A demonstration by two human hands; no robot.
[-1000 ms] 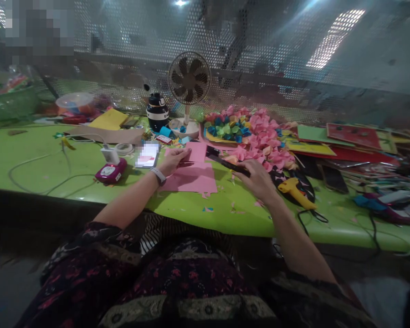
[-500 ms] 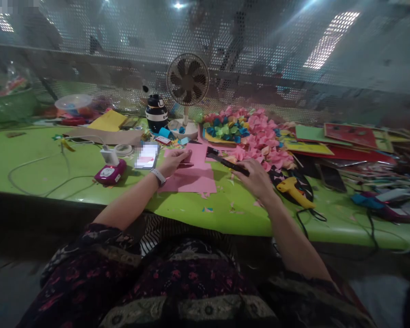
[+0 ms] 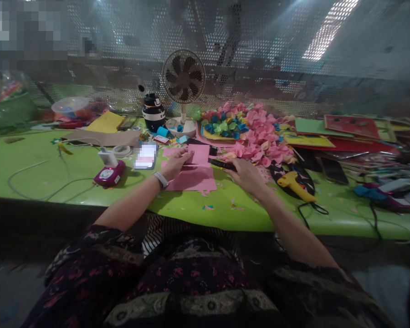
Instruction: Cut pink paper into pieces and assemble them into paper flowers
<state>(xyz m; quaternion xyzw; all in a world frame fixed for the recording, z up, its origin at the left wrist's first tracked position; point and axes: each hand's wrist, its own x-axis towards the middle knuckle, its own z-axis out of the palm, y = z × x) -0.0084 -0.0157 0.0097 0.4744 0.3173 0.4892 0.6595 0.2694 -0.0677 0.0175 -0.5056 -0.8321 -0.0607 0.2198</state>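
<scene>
My left hand (image 3: 177, 163), with a pale watch band at the wrist, is closed on a small pink paper piece (image 3: 199, 155) between thumb and fingers. Below it lies a larger pink sheet (image 3: 194, 180) on the green table. My right hand (image 3: 248, 176) is wrapped round a long black tool (image 3: 222, 163), whose exact kind I cannot make out. The tool's tip is at the right edge of the raised pink piece. Another dark part shows behind that paper; whether it belongs to the tool is unclear.
A yellow glue gun (image 3: 295, 186) lies right of my right hand. Pink paper flowers (image 3: 256, 132) are heaped behind. A phone (image 3: 146, 156), a purple plug box (image 3: 110, 174) and its cables are at left. A fan (image 3: 183, 77) and dark flask (image 3: 153, 114) stand at the back.
The black tool has moved left with my right hand, and its tip now meets the small pink piece. My left hand keeps its hold and has shifted only slightly.
</scene>
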